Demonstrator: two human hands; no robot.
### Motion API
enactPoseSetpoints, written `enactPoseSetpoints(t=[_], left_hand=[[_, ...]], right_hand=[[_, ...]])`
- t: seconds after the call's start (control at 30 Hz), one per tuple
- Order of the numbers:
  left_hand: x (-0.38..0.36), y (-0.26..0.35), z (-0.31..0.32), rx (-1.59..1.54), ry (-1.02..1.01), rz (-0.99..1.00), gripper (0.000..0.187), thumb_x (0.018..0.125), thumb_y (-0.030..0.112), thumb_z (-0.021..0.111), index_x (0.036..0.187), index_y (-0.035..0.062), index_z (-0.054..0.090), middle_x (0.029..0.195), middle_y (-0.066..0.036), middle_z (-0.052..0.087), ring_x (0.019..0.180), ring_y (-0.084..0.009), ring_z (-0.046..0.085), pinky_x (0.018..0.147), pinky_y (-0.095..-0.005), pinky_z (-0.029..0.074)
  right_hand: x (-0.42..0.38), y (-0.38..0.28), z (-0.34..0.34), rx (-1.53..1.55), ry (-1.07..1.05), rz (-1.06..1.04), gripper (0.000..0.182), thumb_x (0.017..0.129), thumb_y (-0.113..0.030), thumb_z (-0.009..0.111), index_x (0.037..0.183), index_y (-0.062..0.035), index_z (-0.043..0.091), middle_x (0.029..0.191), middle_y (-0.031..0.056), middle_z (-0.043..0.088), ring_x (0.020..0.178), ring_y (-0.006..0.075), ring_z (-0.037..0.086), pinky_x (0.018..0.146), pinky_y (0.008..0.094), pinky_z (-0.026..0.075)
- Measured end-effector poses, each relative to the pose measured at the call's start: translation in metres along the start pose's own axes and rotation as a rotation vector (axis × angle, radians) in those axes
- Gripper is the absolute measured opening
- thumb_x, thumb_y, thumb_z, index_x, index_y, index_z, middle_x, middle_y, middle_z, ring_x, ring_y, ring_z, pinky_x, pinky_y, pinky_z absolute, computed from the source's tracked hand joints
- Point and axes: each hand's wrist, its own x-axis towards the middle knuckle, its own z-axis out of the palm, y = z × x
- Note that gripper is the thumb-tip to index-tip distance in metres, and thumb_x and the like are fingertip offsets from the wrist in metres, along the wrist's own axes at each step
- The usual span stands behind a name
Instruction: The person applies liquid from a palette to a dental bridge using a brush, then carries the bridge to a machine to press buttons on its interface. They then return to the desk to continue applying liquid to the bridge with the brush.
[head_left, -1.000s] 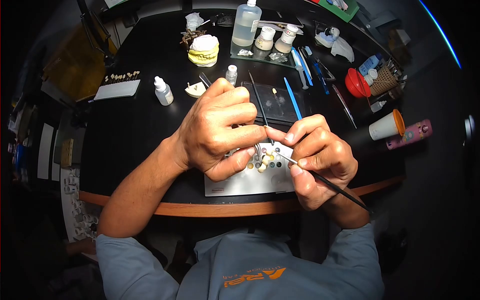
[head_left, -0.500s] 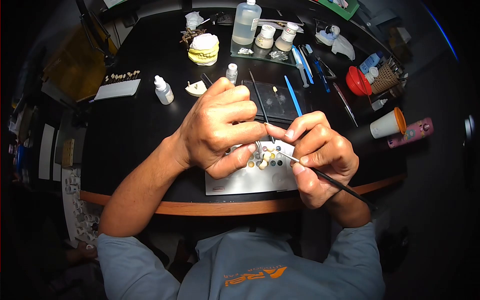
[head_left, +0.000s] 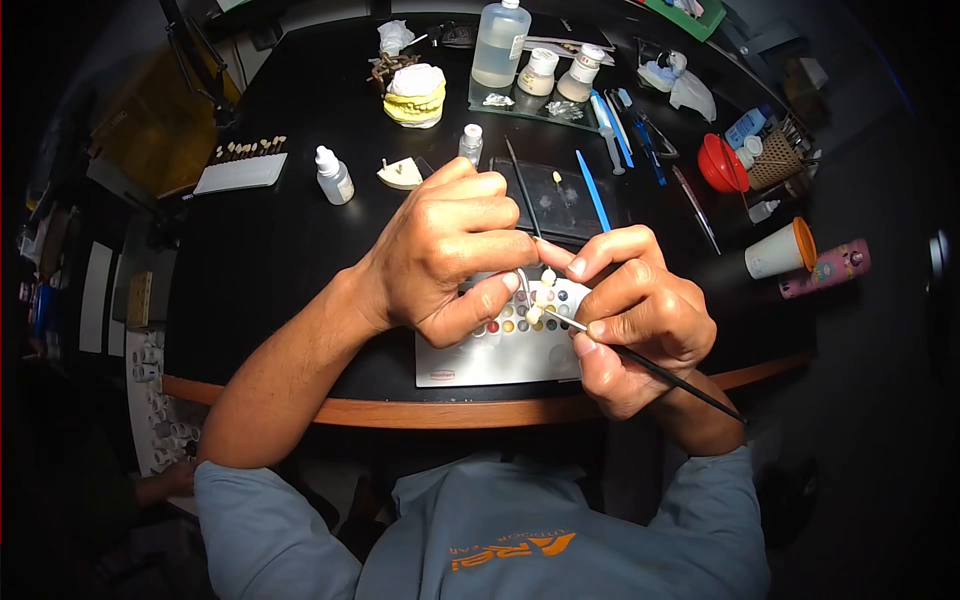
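My left hand (head_left: 455, 255) is closed on curved metal forceps (head_left: 524, 284), mostly hidden in the fist. At their tip sits a small dental bridge (head_left: 541, 298) of cream tooth-shaped pieces. My right hand (head_left: 645, 315) pinches a thin brush (head_left: 665, 370) with a black handle and metal ferrule. Its tip is at the lower piece of the bridge, apparently touching. Both index fingers meet just above the bridge. Beneath lies a white palette (head_left: 480, 367) with several coloured wells, partly covered by my hands.
Behind my hands are a dark tray (head_left: 580, 180), a blue-handled tool (head_left: 591, 190), a dropper bottle (head_left: 334, 178) and a tooth model (head_left: 401, 173). Farther back stand a large clear bottle (head_left: 500, 45) and a plaster model (head_left: 414, 97). A cup (head_left: 772, 255) is at right.
The dental bridge has turned and now stands more upright between my hands. The brush tip has moved down to its lower piece. The whole view has shifted slightly.
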Motion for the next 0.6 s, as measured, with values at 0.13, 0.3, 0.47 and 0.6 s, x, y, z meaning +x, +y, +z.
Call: enactPoseSetpoints(t=[0.13,0.3,0.47,0.6], left_hand=[[0.000,0.000,0.001,-0.011,0.010,0.002,0.043,0.074,0.030,0.060,0.097,0.0016,0.081,0.065,-0.005,0.045,0.063,-0.0219,0.038,0.065,-0.0394,0.029],[0.002,0.001,0.001,0.012,0.029,0.027,0.042,0.073,0.030,0.061,0.096,0.0017,0.081,0.066,-0.005,0.045,0.064,-0.0223,0.040,0.066,-0.0394,0.030],[0.006,-0.001,-0.015,0.282,-0.022,-0.043,0.031,0.074,0.022,0.062,0.093,0.0024,0.078,0.070,-0.006,0.051,0.069,-0.0233,0.045,0.070,-0.0393,0.036],[0.005,-0.004,-0.017,0.409,-0.003,-0.163,0.023,0.084,0.015,0.065,0.098,0.0024,0.077,0.076,-0.007,0.056,0.076,-0.0236,0.052,0.076,-0.0388,0.037]], right_hand=[[0.001,-0.001,0.000,-0.007,-0.006,0.002,0.014,0.068,0.005,0.070,0.077,-0.0012,0.061,0.071,0.0099,0.065,0.086,0.0340,0.071,0.083,0.0444,0.062],[-0.002,-0.002,-0.004,0.040,0.021,0.058,0.012,0.070,0.005,0.068,0.076,-0.0015,0.060,0.071,0.0093,0.063,0.088,0.0332,0.069,0.084,0.0452,0.062],[0.002,0.012,-0.014,0.070,0.366,0.221,0.006,0.095,0.006,0.064,0.097,0.0016,0.061,0.085,0.0117,0.065,0.094,0.0231,0.066,0.083,0.0379,0.065],[0.005,0.041,-0.045,-0.191,0.309,0.510,0.024,0.110,-0.017,0.063,0.111,0.0040,0.074,0.094,0.0090,0.076,0.083,0.0110,0.071,0.075,0.0253,0.059]])
